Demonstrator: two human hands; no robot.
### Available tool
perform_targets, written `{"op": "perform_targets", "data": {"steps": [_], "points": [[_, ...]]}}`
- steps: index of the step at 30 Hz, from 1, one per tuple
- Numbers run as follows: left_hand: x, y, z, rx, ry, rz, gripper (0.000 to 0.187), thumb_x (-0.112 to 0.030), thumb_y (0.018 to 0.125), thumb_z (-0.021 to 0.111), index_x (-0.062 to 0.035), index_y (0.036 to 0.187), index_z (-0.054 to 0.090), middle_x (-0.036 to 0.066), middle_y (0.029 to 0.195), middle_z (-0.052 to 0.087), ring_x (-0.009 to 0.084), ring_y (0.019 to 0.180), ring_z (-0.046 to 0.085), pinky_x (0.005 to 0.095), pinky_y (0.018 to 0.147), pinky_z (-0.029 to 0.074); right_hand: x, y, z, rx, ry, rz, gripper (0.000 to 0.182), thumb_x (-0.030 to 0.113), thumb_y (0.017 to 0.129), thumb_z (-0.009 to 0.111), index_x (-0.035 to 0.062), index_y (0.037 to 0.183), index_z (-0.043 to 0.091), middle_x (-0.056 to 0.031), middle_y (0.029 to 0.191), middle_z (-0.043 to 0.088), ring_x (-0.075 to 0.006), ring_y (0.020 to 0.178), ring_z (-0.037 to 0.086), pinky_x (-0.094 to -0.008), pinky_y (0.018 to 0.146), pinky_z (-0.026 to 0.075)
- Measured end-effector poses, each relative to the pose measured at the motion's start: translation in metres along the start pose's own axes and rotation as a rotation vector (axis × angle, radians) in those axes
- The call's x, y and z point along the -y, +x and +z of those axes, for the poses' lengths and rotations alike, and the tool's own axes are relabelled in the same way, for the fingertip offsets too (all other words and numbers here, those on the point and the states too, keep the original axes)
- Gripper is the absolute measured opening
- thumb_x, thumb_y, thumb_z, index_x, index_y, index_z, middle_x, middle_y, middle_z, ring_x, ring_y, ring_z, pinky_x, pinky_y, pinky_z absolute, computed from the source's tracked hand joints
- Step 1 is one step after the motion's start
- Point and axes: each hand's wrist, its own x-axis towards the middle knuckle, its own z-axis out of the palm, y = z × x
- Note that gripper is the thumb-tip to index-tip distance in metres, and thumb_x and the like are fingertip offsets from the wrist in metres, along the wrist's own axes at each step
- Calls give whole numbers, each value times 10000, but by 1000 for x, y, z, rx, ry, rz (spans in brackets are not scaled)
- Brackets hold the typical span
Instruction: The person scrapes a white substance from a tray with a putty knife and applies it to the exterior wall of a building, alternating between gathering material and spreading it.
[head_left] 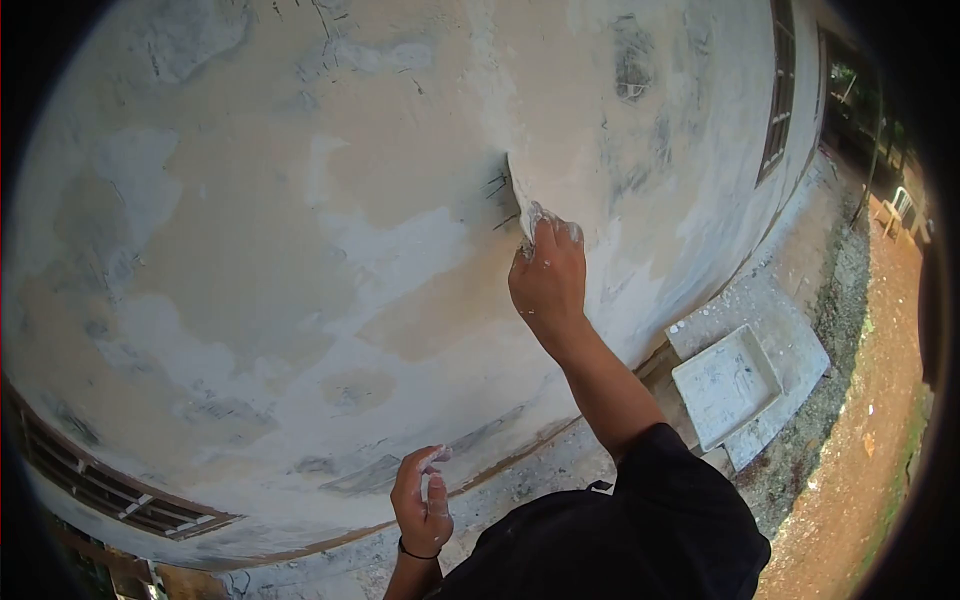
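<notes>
My right hand, smeared with white paste, grips a thin putty knife. The blade is seen nearly edge-on against the patchy beige and white wall, beside a grey patch with dark scratches. The knife's handle is mostly hidden by my fingers. Lower down, my left hand is raised in front of the wall's lower part, a dark band on its wrist. Its fingers are curled and white-coated, with a gap between them and the thumb, and no object shows in it.
A white-stained rectangular tray lies on a pale board at the lower right. Barred windows are at the lower left and upper right. A strip of gravel and reddish ground runs along the right, with a small chair farther back.
</notes>
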Motion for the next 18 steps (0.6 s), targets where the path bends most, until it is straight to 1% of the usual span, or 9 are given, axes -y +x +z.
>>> {"op": "perform_targets", "data": {"steps": [2, 3, 5, 11, 13, 14, 16, 17, 18], "points": [[1, -4, -20, -15, 13, -19, 360, -287, 923, 448, 35, 1042, 559, 165, 965, 600, 248, 865, 593, 320, 734, 455, 16, -2, 22, -15, -95, -8, 408, -4, 686, 579, -134, 1064, 500, -254, 926, 553, -388, 847, 531, -440, 777, 440], [5, -6, -30, -8, 14, -11, 360, -287, 923, 448, 35, 1042, 559, 165, 965, 600, 248, 865, 593, 320, 734, 455, 21, -3, 33, -25, -98, -4, 408, -4, 686, 579, -134, 1064, 500, -254, 926, 553, -388, 847, 531, -440, 777, 440], [13, -11, -47, -27, 77, -2, 378, -301, 936, 433, 39, 1060, 544, 134, 950, 595, 195, 856, 575, 292, 708, 444, 30, -4, 50, -90, -151, -30, 367, 4, 707, 553, -146, 1039, 513, -291, 921, 542, -407, 843, 529, -446, 791, 445], [26, -12, -64, -53, 37, -41, 402, -326, 942, 414, 38, 1050, 543, 133, 944, 595, 194, 847, 573, 287, 698, 437, 55, -12, 63, 105, -166, 77, 337, 13, 730, 525, -163, 1017, 525, -330, 951, 541, -414, 923, 542, -470, 861, 432], [28, -10, -60, -42, 16, -42, 405, -330, 942, 412, 38, 1051, 541, 133, 944, 594, 194, 846, 573, 286, 699, 435, 62, -22, 62, 57, -222, -139, 353, 28, 735, 527, -172, 1026, 519, -358, 1019, 525, -430, 976, 533, -462, 914, 407], [27, -7, -57, -26, 10, -20, 402, -328, 942, 415, 39, 1053, 539, 133, 944, 595, 193, 844, 572, 286, 700, 433, 64, -26, 63, 146, -203, -94, 375, 48, 737, 533, -177, 1036, 512, -367, 1063, 514, -434, 1021, 517, -453, 945, 386], [27, -5, -50, -5, -3, 0, 400, -326, 941, 419, 39, 1055, 537, 133, 943, 596, 192, 842, 571, 285, 702, 432, 64, -27, 47, 125, -148, -100, 379, 41, 732, 538, -181, 1038, 508, -361, 1036, 524, -435, 1013, 516, -455, 934, 391], [28, -4, -46, 0, -25, 9, 361, -282, 930, 432, 41, 1042, 547, 148, 942, 601, 213, 839, 584, 299, 713, 443, 63, -27, 37, 102, -81, -110, 384, 35, 728, 543, -184, 1041, 504, -354, 1009, 534, -436, 1005, 515, -457, 922, 396], [28, -2, -42, 3, -47, 18, 323, -239, 920, 445, 44, 1029, 557, 163, 940, 607, 234, 837, 598, 312, 725, 453, 57, -26, 26, 103, -9, -63, 414, 5, 703, 556, -137, 1089, 509, -279, 1005, 564, -398, 992, 519, -429, 878, 423]]}}
